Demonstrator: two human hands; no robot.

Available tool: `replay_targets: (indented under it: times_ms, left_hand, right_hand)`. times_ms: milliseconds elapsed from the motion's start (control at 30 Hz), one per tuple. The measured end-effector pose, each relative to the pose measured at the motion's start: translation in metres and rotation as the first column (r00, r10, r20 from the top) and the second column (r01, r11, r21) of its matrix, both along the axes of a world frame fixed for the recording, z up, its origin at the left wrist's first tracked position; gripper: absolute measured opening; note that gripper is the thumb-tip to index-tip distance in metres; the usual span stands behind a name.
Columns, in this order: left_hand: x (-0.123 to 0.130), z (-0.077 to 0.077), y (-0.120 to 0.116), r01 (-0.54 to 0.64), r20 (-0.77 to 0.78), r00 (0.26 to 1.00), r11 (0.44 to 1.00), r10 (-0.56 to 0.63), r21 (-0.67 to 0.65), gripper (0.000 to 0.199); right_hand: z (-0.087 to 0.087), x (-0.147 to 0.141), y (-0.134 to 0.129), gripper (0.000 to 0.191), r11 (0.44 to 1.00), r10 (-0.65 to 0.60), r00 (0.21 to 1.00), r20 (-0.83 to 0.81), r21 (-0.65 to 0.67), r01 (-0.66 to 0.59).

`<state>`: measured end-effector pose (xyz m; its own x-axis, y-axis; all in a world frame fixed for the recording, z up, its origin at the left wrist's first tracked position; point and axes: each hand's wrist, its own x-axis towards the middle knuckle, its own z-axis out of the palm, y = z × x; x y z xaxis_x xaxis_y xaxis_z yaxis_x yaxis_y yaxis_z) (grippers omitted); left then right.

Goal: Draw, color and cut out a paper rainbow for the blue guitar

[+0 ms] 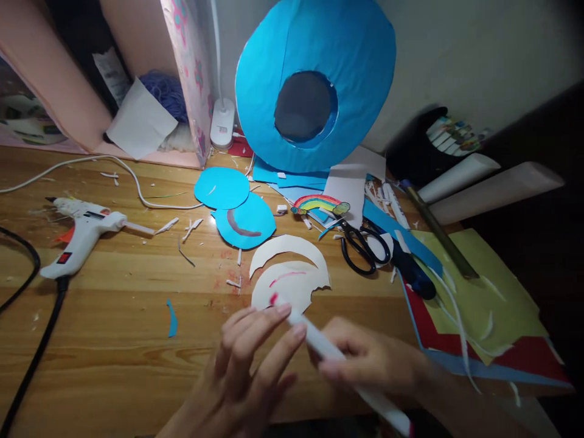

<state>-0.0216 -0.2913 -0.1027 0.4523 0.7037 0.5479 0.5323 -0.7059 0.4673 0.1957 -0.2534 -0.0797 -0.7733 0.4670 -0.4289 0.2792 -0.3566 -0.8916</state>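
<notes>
A white marker pen (326, 342) with a red tip is gripped in my right hand (365, 356), slanting up and left. Its tip is over a cream paper disc (267, 283) that bears a thin red curved line. My left hand (255, 350) is open with fingers stretched out; its fingertips are beside or against the front of the pen, and I cannot tell which. A cut cream paper crescent (292, 244) lies along the far side of the disc. Two blue paper discs (221, 187) overlap just beyond; the nearer one carries a dark curved mark.
At left lies a white glue gun (84, 228) with a black cord. Black-handled scissors (365, 246) and a paper rainbow (317, 202) are right of centre. A large blue ring (365, 73) stands against the wall. Coloured sheets (497, 280) lie at right; paper scraps are scattered about.
</notes>
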Motion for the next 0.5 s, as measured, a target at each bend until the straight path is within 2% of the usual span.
replay_targets:
  times_ms: [33, 67, 100, 167, 233, 300, 367, 400, 467, 500]
  left_hand:
    - [-0.003, 0.001, 0.003, 0.01, -0.066, 0.998, 0.999, -0.007, 0.042, 0.033]
    - [-0.005, 0.002, 0.005, 0.025, -0.107, 0.994, 0.999, -0.02, 0.046, 0.031]
    - [-0.006, 0.003, 0.006, 0.037, -0.117, 0.993, 0.999, -0.033, 0.027, 0.028]
    - [-0.007, 0.002, 0.007, 0.01, -0.074, 0.997, 0.999, -0.012, -0.033, 0.025]
    - [-0.005, -0.001, 0.006, -0.03, -0.01, 1.0, 0.995, 0.029, -0.097, 0.028]
    - [0.002, -0.004, 0.004, -0.013, -0.006, 1.0, 0.99, 0.013, -0.138, 0.032]
    - [0.013, -0.01, 0.002, 0.052, -0.044, 0.997, 0.99, -0.058, -0.134, 0.034]
    - [0.019, -0.014, 0.001, 0.083, -0.055, 0.994, 0.991, -0.089, -0.103, 0.037]
    - [0.03, -0.025, -0.005, 0.117, -0.049, 0.992, 0.992, -0.119, -0.057, 0.045]
    - [0.034, -0.031, -0.009, 0.13, -0.039, 0.99, 0.99, -0.133, -0.056, 0.049]
  right_hand:
    - [0.004, 0.003, 0.0, 0.046, 0.993, 0.118, 0.993, 0.005, 0.009, -0.118]
    - [0.006, 0.005, -0.001, 0.047, 0.985, 0.175, 0.985, -0.007, 0.008, -0.175]
    - [0.007, 0.007, -0.001, 0.047, 0.987, 0.161, 0.986, -0.037, -0.018, -0.162]
    - [0.005, 0.008, -0.004, 0.042, 0.991, -0.03, 0.992, -0.121, -0.13, 0.015]
    - [-0.003, 0.005, -0.009, 0.035, 0.962, -0.248, 0.954, -0.17, -0.156, 0.222]
    - [-0.012, 0.001, -0.017, 0.036, 0.949, -0.306, 0.934, -0.186, 0.014, 0.314]
    - [-0.019, -0.006, -0.027, 0.025, 0.915, -0.292, 0.95, -0.111, 0.254, 0.312]
    - [-0.02, -0.009, -0.033, 0.023, 0.89, -0.312, 0.949, -0.045, 0.335, 0.309]
    - [-0.018, -0.011, -0.043, 0.031, 0.845, -0.418, 0.903, 0.095, 0.406, 0.349]
    - [-0.015, -0.008, -0.046, 0.032, 0.816, -0.499, 0.857, 0.133, 0.406, 0.412]
